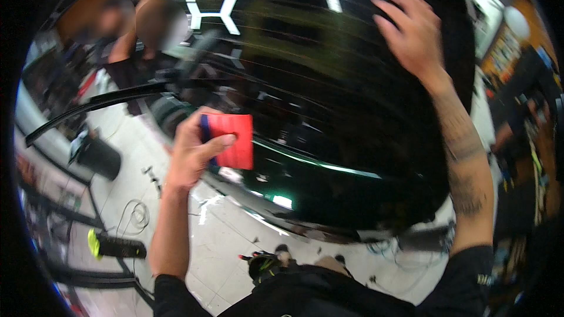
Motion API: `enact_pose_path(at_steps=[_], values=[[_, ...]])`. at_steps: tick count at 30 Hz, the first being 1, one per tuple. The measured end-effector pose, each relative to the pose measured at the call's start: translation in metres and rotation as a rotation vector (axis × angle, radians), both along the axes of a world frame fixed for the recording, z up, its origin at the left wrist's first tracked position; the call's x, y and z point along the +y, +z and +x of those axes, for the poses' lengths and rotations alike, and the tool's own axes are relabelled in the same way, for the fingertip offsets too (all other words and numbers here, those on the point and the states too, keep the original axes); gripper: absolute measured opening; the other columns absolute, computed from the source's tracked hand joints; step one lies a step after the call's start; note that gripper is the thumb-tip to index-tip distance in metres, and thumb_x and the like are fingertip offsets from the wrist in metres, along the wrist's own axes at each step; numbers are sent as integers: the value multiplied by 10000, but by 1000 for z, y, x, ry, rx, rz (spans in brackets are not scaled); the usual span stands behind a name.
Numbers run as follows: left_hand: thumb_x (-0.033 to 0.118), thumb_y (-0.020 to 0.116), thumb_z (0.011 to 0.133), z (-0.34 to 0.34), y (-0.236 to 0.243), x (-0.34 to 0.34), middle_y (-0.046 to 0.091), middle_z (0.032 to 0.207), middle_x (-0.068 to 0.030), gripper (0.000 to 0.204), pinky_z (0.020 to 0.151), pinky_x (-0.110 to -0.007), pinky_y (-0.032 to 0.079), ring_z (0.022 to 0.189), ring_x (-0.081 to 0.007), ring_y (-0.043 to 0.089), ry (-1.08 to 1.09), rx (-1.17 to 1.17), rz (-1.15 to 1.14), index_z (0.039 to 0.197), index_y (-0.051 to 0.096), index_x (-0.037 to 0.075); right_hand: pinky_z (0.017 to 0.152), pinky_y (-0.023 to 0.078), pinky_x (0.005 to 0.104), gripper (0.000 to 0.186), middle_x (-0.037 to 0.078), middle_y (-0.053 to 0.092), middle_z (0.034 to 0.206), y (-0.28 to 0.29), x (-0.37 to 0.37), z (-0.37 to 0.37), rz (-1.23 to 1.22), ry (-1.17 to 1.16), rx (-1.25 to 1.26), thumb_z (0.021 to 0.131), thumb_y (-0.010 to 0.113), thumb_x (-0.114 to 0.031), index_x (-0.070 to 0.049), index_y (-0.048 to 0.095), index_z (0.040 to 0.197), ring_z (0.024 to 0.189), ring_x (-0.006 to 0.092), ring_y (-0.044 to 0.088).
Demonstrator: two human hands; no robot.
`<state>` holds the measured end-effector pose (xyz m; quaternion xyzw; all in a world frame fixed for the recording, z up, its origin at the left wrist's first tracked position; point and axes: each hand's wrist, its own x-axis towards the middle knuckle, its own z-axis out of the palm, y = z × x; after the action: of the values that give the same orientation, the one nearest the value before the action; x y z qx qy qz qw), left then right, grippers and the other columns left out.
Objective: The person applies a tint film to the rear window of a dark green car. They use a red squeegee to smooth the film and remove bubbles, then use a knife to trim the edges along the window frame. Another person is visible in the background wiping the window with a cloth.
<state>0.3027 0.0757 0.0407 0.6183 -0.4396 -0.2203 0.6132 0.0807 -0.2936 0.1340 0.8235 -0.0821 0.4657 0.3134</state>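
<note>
My left hand [191,155] grips a flat red squeegee card [238,147] with a dark blue edge, thumb across its face. The card is over the lower left part of a car's dark rear window [329,111]; whether it touches the glass I cannot tell. At the upper right of the window is my right hand [414,38], fingers apart and holding nothing. It is slightly blurred, and contact with the glass is unclear. To the left of the card, a black wiper arm [100,103] sticks out away from the glass.
Bright hexagonal light reflections cross the glass. Another person [153,41], blurred, is at the far left side of the car. On the pale tiled floor [205,246] stand a dark bin [100,155] and a coiled cable [138,214]. A black and lime-green cylindrical object [117,246] is at lower left.
</note>
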Motion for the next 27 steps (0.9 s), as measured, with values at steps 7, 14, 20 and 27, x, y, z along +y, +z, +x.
enact_pose_path(at_steps=[7,14,20,27], values=[[48,749,797,-153,34,-28,704,1008,-158,256,787,-272,527,866,-157,668,-137,-113,-207,947,544,16,895,471,490,375,154,632,1159,6,3,-17,162,221,-6,882,672,-347,-54,726,1109,1101,332,552],[-127,658,777,-250,-2,9,704,1049,-141,355,813,-354,538,908,-269,688,-70,-634,173,1109,701,-9,1031,464,452,396,207,588,1317,28,-41,-110,169,289,396,960,596,-332,-55,673,1233,1216,370,559],[-2,717,803,-287,37,-23,671,1065,-112,409,861,-443,520,1001,-323,660,-320,-855,415,1202,678,79,1130,374,470,425,149,526,1434,3,-62,-113,6,228,185,989,590,-318,-131,599,1370,1336,351,482],[109,674,927,-377,-41,2,669,1074,-190,291,861,-439,515,991,-356,649,-163,-323,164,1186,633,-16,1178,347,444,490,82,408,1571,-22,-98,-85,-5,35,117,1036,538,-308,-218,461,1511,1416,305,425]])
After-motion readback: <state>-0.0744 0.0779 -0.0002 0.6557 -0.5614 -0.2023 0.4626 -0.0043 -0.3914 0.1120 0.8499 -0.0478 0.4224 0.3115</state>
